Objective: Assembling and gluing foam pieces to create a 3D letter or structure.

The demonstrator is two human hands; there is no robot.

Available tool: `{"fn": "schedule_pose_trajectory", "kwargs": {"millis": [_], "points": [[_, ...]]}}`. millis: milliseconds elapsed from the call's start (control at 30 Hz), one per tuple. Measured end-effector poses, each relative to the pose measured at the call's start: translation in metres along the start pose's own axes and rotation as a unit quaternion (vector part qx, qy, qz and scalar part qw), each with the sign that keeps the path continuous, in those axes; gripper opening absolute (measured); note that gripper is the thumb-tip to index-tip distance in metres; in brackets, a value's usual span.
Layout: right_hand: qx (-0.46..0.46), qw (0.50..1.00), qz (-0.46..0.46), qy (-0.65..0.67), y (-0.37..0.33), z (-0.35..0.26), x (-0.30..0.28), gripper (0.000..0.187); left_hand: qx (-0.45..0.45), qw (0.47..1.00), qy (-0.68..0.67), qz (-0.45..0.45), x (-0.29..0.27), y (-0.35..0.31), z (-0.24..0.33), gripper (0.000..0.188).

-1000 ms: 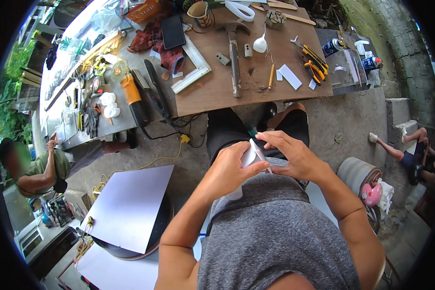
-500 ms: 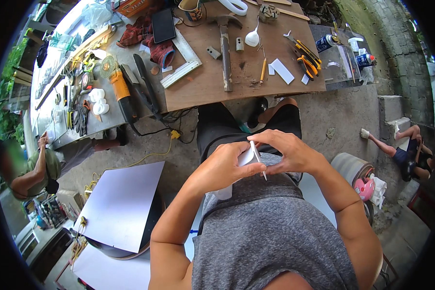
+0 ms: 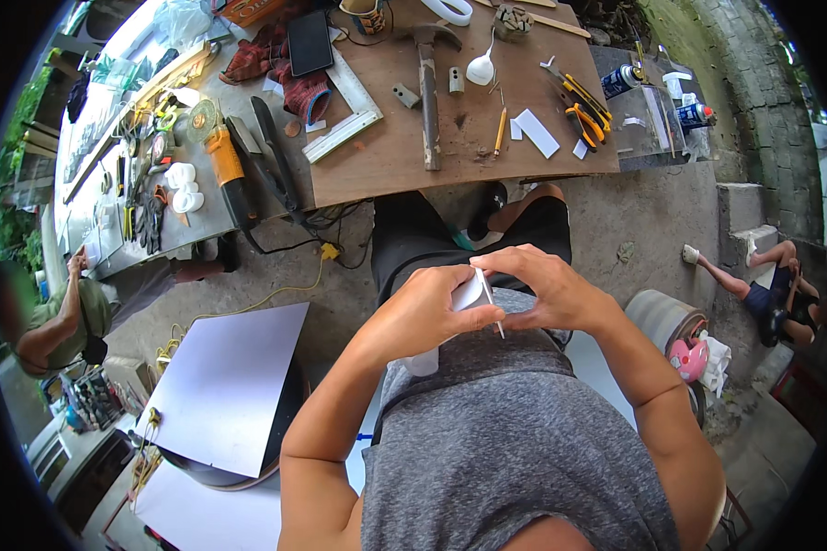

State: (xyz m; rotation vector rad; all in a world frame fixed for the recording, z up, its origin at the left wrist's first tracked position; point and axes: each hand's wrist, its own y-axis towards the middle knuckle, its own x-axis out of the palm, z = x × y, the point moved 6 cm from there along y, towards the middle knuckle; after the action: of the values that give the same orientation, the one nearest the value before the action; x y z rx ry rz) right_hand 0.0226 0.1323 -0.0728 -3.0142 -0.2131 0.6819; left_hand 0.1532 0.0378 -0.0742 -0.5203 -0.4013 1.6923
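Over my lap, both hands are closed about a white round-sided piece [image 3: 466,294] with a thin flat white plate against its right end. My left hand [image 3: 418,308] wraps the round part, thumb reaching toward the plate. On the other side, the fingers and thumb of my right hand [image 3: 560,289] pinch the plate's edges. Below my left hand a pale, translucent end [image 3: 423,362] sticks out; whether it belongs to the same piece I cannot tell. My fingers hide much of the piece.
The brown board [image 3: 386,174] ahead bears a hammer [image 3: 428,101], a pencil [image 3: 501,130], white strips [image 3: 536,133] and pliers [image 3: 583,124]. Leftward lie an angle grinder [image 3: 225,170] and a metal square [image 3: 345,129]. White sheets [image 3: 230,386] rest at my left; one person [image 3: 60,317] stands there, another sits right.
My grip looks the same, with the plate still against the round piece. The whole view has shifted slightly, and the person at the left has moved a hand a little.
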Motion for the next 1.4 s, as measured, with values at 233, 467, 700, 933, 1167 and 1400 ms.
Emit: {"fn": "schedule_pose_trajectory", "kwargs": {"millis": [233, 467, 700, 933, 1167, 1400], "points": [[0.005, 1.0, 0.002, -0.013, -0.003, 0.006, 0.002, 0.087, 0.003, 1.0, -0.002, -0.002, 0.001, 0.002, -0.001, 0.048], [0.062, 0.997, -0.005, 0.036, -0.002, 0.006, -0.002, 0.113, -0.012, 1.0, 0.019, -0.009, -0.002, 0.005, -0.006, 0.044], [-0.001, 1.0, 0.0, -0.002, 0.003, -0.002, -0.003, 0.124, 0.002, 1.0, 0.005, -0.012, -0.002, 0.008, -0.016, 0.051], [0.01, 1.0, 0.0, -0.002, 0.006, 0.0, 0.001, 0.123, 0.006, 0.999, -0.044, -0.02, -0.004, 0.011, -0.022, 0.053], [0.029, 0.997, 0.065, 0.018, 0.002, 0.0, 0.001, 0.093, -0.05, 0.99, -0.132, 0.001, -0.012, 0.01, -0.032, 0.033], [-0.007, 0.974, 0.228, -0.011, -0.003, -0.012, -0.004, 0.044, 0.031, 0.94, -0.336, 0.058, -0.005, 0.009, -0.032, 0.038]]}}
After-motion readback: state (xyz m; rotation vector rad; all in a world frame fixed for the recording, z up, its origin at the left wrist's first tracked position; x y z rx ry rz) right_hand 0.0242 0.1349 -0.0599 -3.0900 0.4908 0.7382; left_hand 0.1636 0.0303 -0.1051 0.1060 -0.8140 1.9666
